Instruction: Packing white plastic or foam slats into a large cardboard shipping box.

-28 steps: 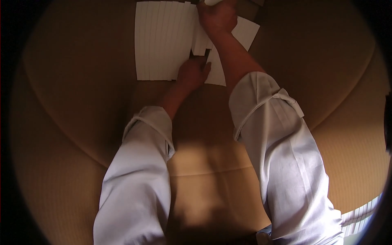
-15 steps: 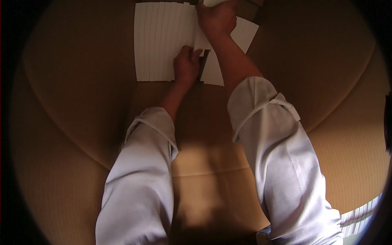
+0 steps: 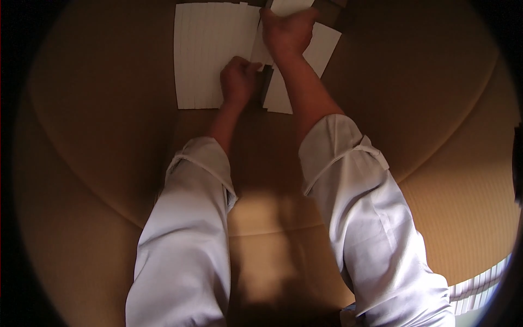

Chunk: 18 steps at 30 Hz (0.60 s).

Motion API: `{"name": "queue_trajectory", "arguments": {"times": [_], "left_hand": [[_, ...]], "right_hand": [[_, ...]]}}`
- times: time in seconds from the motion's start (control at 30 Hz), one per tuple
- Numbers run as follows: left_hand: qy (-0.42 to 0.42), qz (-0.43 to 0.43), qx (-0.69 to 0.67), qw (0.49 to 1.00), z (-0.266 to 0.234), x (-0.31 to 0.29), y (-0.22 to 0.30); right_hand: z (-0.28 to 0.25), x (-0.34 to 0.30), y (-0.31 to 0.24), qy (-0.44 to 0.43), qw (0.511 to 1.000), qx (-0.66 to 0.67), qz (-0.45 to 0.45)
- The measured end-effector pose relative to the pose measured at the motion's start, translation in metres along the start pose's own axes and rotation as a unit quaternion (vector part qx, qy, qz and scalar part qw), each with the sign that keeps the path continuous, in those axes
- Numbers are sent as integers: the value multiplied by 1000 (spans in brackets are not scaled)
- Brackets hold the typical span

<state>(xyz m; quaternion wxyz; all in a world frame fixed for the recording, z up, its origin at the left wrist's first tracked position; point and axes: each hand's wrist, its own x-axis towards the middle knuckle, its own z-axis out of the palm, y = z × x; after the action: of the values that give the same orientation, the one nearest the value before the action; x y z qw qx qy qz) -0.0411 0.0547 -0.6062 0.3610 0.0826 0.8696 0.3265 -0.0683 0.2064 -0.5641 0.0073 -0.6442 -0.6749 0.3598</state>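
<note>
Deep inside a large cardboard box (image 3: pixel 267 218), a row of thin white folded cartons (image 3: pixel 204 54) stands packed side by side at the far left. My left hand (image 3: pixel 238 82) is closed at the row's near right end, its thumb and fingers at the bottom corner of a white carton (image 3: pixel 262 52). Higher up and to the right, my right hand (image 3: pixel 289 35) is closed over the upper part of the white cartons there; its fingertips are partly hidden. To the right lies another tilted group of white cartons (image 3: pixel 324 49), partly covered by my right forearm. A dark gap separates the two groups.
The brown box walls (image 3: pixel 81 109) curve up on both sides. Outside the box at the lower right, a stack of white ridged pieces (image 3: pixel 479 289) shows. Light falls on the near part of the box floor, and the far part is dim.
Both hands have shifted slightly left, the left one also a little farther away. The dark gap beside the left hand looks a bit wider. My right forearm has moved left too.
</note>
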Motion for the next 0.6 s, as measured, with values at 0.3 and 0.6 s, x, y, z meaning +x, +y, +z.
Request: {"name": "queue_trajectory", "arguments": {"times": [0.3,0.6], "left_hand": [[-41,-72,41,996,-2,10,15],[-102,-41,178,978,-10,15,34]], "right_hand": [[8,17,4,0,998,55,-27],[13,19,6,-12,994,-111,-13]]}}
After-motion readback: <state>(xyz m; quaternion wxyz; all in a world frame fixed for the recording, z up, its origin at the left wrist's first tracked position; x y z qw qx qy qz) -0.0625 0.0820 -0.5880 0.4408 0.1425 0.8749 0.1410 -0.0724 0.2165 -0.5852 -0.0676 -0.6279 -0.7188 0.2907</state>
